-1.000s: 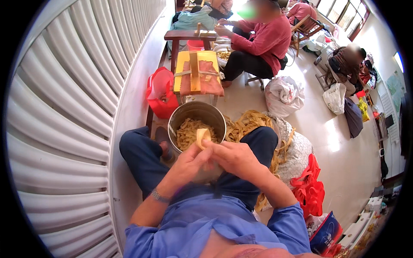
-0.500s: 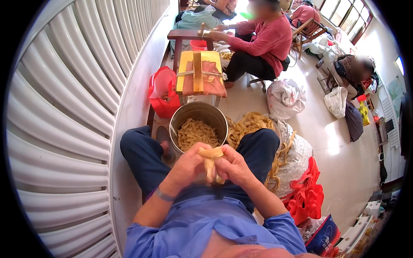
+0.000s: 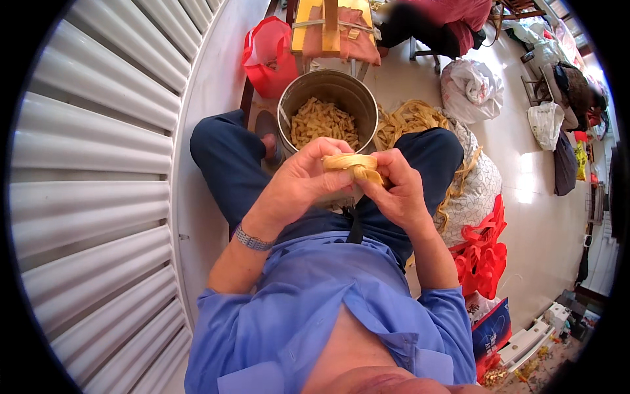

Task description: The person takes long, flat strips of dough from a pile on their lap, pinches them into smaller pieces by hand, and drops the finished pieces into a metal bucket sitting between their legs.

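Both hands are in front of my lap, working on one flat, pale-yellow strip (image 3: 348,161) that looks like bean curd skin. The strip is bent into a loop, and a folded end hangs on the right side. My left hand (image 3: 307,172) pinches the loop's left side between thumb and fingers. My right hand (image 3: 400,187) has its thumb and fingers closed on the folded end. Just beyond the hands stands a round metal bucket (image 3: 367,111) between my legs. It holds many short, knotted yellow pieces (image 3: 321,123).
Long yellow strips (image 3: 413,118) lie on a patterned white sack (image 3: 482,177) by my right knee. A red bag (image 3: 272,62) and a yellow-topped stand (image 3: 307,29) are beyond the bucket. White radiator bars (image 3: 92,144) run along my left. People sit farther off.
My view has tipped down, so the bucket sits higher in the picture. The strip's hanging ends have been drawn up, and the loop now lies sideways between my fingers.
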{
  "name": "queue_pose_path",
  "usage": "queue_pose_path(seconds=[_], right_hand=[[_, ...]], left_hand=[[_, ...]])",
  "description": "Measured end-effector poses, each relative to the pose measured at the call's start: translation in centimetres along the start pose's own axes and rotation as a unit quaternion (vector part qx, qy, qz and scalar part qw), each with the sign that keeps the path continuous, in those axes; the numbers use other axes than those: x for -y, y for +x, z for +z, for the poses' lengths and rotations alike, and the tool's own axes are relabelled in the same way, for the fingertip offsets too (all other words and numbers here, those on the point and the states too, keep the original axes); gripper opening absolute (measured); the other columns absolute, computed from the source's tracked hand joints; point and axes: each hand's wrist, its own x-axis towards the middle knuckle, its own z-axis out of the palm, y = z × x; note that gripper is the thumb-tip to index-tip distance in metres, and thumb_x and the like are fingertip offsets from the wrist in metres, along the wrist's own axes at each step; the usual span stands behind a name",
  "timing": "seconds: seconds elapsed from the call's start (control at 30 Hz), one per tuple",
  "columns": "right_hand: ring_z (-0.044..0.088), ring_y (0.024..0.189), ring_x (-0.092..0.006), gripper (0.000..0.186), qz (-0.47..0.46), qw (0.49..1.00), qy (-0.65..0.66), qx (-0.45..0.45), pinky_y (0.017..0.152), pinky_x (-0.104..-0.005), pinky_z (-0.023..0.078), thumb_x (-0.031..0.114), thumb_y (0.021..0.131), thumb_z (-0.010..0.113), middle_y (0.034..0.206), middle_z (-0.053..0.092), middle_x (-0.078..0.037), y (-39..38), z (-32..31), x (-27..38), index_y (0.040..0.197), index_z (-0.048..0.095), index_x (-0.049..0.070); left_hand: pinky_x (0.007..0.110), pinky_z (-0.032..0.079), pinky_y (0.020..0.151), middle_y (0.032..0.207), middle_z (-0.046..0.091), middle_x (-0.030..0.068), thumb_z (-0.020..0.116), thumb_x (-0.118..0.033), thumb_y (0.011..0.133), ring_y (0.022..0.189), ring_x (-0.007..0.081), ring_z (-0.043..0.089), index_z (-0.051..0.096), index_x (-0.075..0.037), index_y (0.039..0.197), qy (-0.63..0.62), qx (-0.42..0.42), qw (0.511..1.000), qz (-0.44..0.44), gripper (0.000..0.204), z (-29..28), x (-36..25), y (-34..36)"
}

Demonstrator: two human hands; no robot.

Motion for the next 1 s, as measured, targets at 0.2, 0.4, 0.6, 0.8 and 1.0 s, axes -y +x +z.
queue_pose_path(seconds=[0.2, 0.4, 0.6, 0.8, 1.0], right_hand=[[0.055, 0.073, -0.0019, 0.016, 0.056, 0.998, -0.014, -0.022, 0.064, -0.0222, 0.047, 0.007, 0.091, 0.069, 0.081, 0.066, -0.001, 0.9, 0.1, -2.0, 0.103, 0.058, 0.003], [0.049, 0.072, -0.0022, 0.011, 0.152, 0.969, 0.168, 0.096, 0.062, -0.0212, 0.043, 0.011, 0.095, 0.066, 0.087, 0.061, 0.004, 1.0, 0.3, -4.2, 0.101, 0.059, 0.006], [0.053, 0.083, -0.0052, 0.016, 0.184, 0.909, 0.177, 0.331, 0.074, -0.0232, 0.047, 0.013, 0.098, 0.065, 0.094, 0.062, 0.002, 0.0, -2.6, -2.4, 0.110, 0.061, 0.004], [0.066, 0.086, -0.0141, 0.021, 0.165, 0.913, 0.033, 0.373, 0.078, -0.0307, 0.051, 0.013, 0.099, 0.063, 0.097, 0.071, -0.007, 1.3, -4.8, -0.4, 0.118, 0.061, 0.005], [0.067, 0.076, -0.0342, 0.026, 0.067, 0.939, -0.104, 0.320, 0.067, -0.0398, 0.051, 0.011, 0.095, 0.061, 0.084, 0.067, -0.016, 2.0, -3.7, -0.4, 0.121, 0.056, 0.006]], left_hand=[[0.036, 0.048, 0.093, 0.116, 0.052, 0.0101, 0.067, 0.008, 0.085, 0.110, 0.0236, 0.056, 0.061, -0.004, 0.114, 0.489, 0.017, 0.849, 0.198, 0.031, 1.1, -0.5, -0.2], [0.042, 0.044, 0.099, 0.116, 0.050, 0.0127, 0.068, 0.000, 0.079, 0.110, 0.0307, 0.053, 0.062, -0.009, 0.122, 0.764, 0.003, 0.579, 0.285, 0.045, 0.4, 1.1, -0.9], [0.043, 0.046, 0.095, 0.107, 0.056, 0.0142, 0.067, -0.013, 0.080, 0.104, 0.0295, 0.057, 0.064, -0.003, 0.105, 0.814, 0.142, 0.507, 0.246, 0.028, 0.5, 1.2, -3.0], [0.040, 0.048, 0.092, 0.111, 0.060, 0.0175, 0.069, -0.015, 0.086, 0.100, 0.0309, 0.061, 0.064, 0.000, 0.095, 0.762, 0.189, 0.619, 0.015, 0.018, 0.0, -1.4, -4.1], [0.037, 0.050, 0.089, 0.120, 0.058, 0.0167, 0.068, -0.013, 0.092, 0.103, 0.0305, 0.062, 0.057, 0.004, 0.118, 0.557, 0.076, 0.825, -0.060, 0.033, 0.4, -0.8, -2.6]])
